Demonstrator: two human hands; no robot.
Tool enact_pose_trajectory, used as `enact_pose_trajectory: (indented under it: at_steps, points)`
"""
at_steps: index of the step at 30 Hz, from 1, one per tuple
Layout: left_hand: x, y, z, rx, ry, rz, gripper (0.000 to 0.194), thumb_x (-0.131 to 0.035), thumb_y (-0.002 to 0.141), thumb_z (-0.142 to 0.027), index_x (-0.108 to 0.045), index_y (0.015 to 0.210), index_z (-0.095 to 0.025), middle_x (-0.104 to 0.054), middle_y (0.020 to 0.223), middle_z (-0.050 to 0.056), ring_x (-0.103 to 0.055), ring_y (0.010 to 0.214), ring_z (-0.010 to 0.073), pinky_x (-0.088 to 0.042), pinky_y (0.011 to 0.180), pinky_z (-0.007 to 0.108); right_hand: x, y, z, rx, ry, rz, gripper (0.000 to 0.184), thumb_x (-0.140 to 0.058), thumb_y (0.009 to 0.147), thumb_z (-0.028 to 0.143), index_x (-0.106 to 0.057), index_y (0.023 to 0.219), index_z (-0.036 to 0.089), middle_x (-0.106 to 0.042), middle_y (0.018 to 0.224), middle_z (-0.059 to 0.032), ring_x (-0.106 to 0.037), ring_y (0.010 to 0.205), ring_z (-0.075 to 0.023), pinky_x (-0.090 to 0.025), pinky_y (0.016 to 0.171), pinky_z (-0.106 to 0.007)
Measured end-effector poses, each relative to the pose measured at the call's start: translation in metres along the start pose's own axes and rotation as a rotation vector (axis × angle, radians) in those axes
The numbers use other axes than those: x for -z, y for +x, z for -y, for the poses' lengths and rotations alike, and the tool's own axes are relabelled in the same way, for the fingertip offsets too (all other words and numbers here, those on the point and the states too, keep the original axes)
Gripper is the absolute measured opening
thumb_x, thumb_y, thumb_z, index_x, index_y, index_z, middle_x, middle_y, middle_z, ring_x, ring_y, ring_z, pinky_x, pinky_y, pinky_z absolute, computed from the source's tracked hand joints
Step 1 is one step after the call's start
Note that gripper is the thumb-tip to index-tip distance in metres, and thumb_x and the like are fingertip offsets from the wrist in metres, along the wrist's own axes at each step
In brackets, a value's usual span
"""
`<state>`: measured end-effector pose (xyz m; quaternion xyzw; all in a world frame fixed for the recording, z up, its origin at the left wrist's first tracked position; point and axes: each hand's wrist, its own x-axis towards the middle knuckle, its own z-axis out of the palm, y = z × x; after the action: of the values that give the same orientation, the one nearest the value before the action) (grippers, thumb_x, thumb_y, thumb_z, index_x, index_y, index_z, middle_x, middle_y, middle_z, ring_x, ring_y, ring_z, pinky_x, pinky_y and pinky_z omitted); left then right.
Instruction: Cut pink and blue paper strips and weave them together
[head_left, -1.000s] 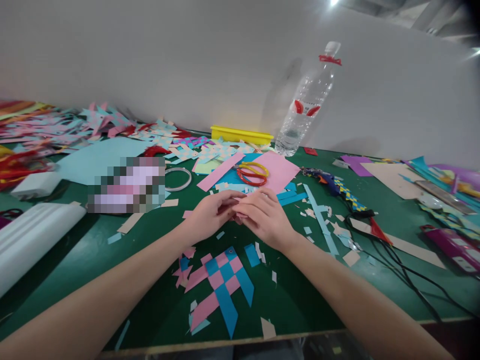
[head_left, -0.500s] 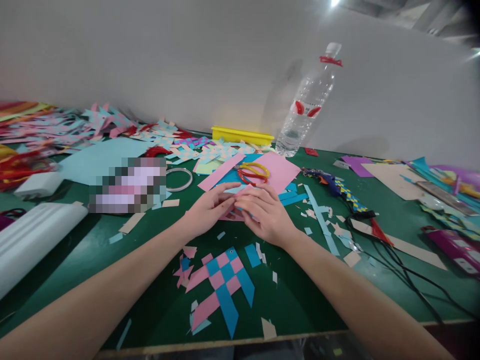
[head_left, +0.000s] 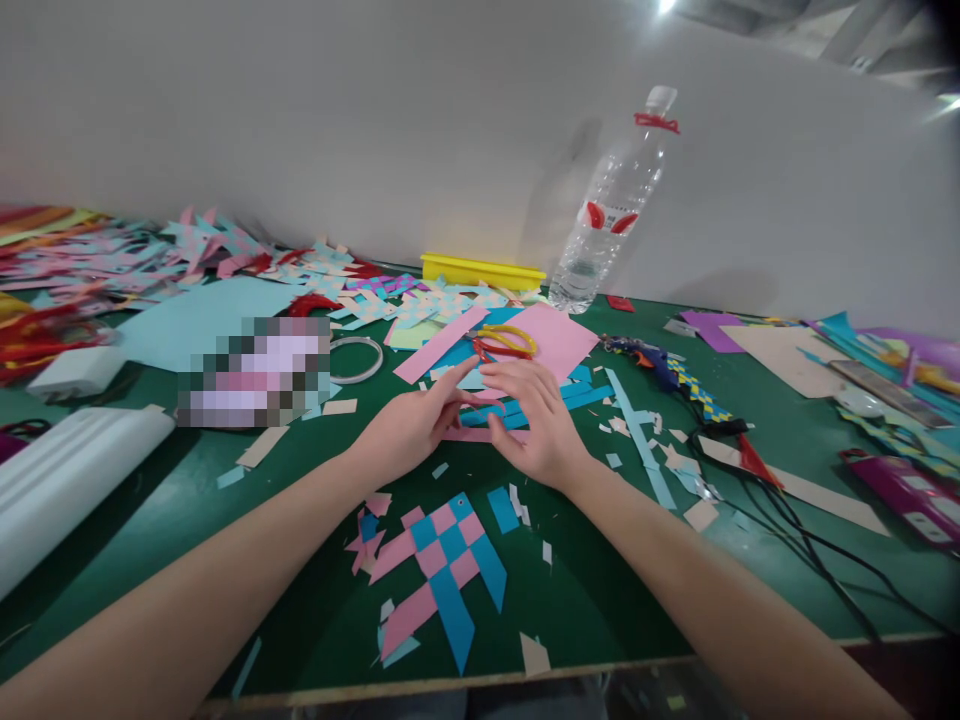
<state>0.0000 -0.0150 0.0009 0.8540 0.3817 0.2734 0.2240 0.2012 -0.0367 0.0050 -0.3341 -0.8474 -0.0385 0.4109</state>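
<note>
My left hand (head_left: 416,415) and my right hand (head_left: 536,420) meet over the middle of the table. The left fingers are drawn together on a small pink paper strip (head_left: 484,400), partly hidden by them. My right hand arches over it with the thumb apart from the fingers, holding nothing that I can see. Beneath and beside the right fingers lie blue paper strips (head_left: 577,397), with another pink strip (head_left: 472,435) below. Nearer to me rests a woven pink and blue paper fish (head_left: 450,550). Scissors (head_left: 510,340) with yellow and red handles lie just beyond the fingertips.
A clear plastic bottle (head_left: 611,215) stands at the back beside a yellow tray-like piece (head_left: 484,270). On the left are a blurred-out phone (head_left: 262,375), a tape ring (head_left: 358,360) and a white roll (head_left: 75,490). Black cords (head_left: 810,560) and paper scraps spread rightward.
The hands have drawn slightly apart. My right fingers and thumb have opened, so the blue strips and the small pink strip between the hands show more.
</note>
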Motion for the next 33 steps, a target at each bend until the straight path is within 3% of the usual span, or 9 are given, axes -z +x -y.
enact_pose_trajectory:
  at_steps: [4, 7, 12, 18, 23, 27, 30, 33]
  points:
    - [-0.001, -0.002, -0.004, -0.023, 0.164, -0.01, 0.062, -0.033, 0.09, -0.018, -0.014, 0.148, -0.02, -0.068, 0.113, 0.007, -0.066, 0.087, 0.0221, -0.05, 0.071, 0.031, -0.004, -0.001, -0.003, -0.064, -0.024, 0.061, 0.046, -0.053, 0.086, 0.027, -0.042, 0.13, 0.022, -0.055, 0.132, -0.01, -0.048, 0.125, -0.0252, -0.039, 0.103, -0.047]
    - [-0.001, -0.003, -0.005, -0.041, 0.185, -0.021, 0.063, -0.033, 0.089, -0.017, -0.012, 0.149, -0.018, -0.069, 0.113, 0.007, -0.067, 0.087, 0.0212, -0.05, 0.071, 0.03, -0.004, -0.002, -0.006, -0.103, -0.029, 0.055, 0.043, -0.055, 0.087, 0.034, -0.045, 0.127, 0.021, -0.06, 0.125, -0.0102, -0.053, 0.118, -0.0247, -0.041, 0.1, -0.045]
    - [0.0, -0.003, -0.004, -0.051, 0.216, -0.012, 0.063, -0.033, 0.09, -0.019, -0.012, 0.149, -0.019, -0.069, 0.111, 0.007, -0.067, 0.086, 0.0221, -0.051, 0.069, 0.031, -0.002, 0.0, -0.006, -0.084, 0.017, 0.065, 0.054, -0.067, 0.076, 0.053, -0.052, 0.117, 0.021, -0.065, 0.113, -0.0101, -0.058, 0.108, -0.0263, -0.042, 0.095, -0.044]
    - [0.0, -0.004, -0.005, -0.036, 0.127, -0.007, 0.063, -0.033, 0.09, -0.021, -0.01, 0.149, -0.016, -0.069, 0.108, 0.009, -0.068, 0.082, 0.0201, -0.051, 0.067, 0.029, -0.005, -0.001, -0.01, -0.031, -0.008, 0.088, 0.015, -0.058, 0.088, 0.033, -0.063, 0.095, 0.021, -0.07, 0.096, -0.006, -0.062, 0.094, -0.0206, -0.042, 0.09, -0.039]
    - [0.001, -0.002, -0.005, 0.068, -0.084, -0.038, 0.063, -0.038, 0.093, -0.029, -0.01, 0.149, -0.019, -0.068, 0.111, 0.009, -0.067, 0.081, 0.0185, -0.053, 0.073, 0.03, -0.005, -0.001, -0.013, -0.073, 0.033, 0.057, 0.01, -0.056, 0.09, 0.028, -0.064, 0.09, 0.021, -0.071, 0.087, -0.0027, -0.063, 0.085, -0.0168, -0.043, 0.088, -0.037]
    - [0.005, 0.002, -0.001, 0.149, -0.236, -0.119, 0.057, -0.049, 0.09, -0.039, -0.032, 0.141, -0.021, -0.069, 0.108, 0.008, -0.068, 0.088, 0.0196, -0.053, 0.081, 0.033, -0.004, -0.001, -0.014, -0.129, 0.062, 0.027, 0.012, -0.055, 0.091, 0.029, -0.064, 0.088, 0.021, -0.07, 0.084, -0.0017, -0.062, 0.08, -0.0156, -0.043, 0.088, -0.037]
    - [0.008, 0.005, 0.004, 0.212, -0.289, -0.143, 0.043, -0.057, 0.086, -0.044, -0.055, 0.122, -0.02, -0.071, 0.102, 0.007, -0.068, 0.089, 0.0206, -0.054, 0.08, 0.032, -0.004, -0.001, -0.014, -0.154, 0.079, 0.005, 0.011, -0.056, 0.09, 0.028, -0.064, 0.087, 0.021, -0.069, 0.082, -0.0011, -0.061, 0.075, -0.015, -0.044, 0.087, -0.036]
    - [0.01, 0.005, 0.006, 0.26, -0.309, -0.129, 0.032, -0.061, 0.083, -0.046, -0.067, 0.1, -0.019, -0.073, 0.093, 0.006, -0.069, 0.082, 0.0205, -0.054, 0.074, 0.03, -0.003, 0.0, -0.013, -0.18, 0.085, -0.003, 0.011, -0.056, 0.09, 0.028, -0.063, 0.085, 0.021, -0.069, 0.081, -0.0013, -0.06, 0.072, -0.0154, -0.044, 0.086, -0.036]
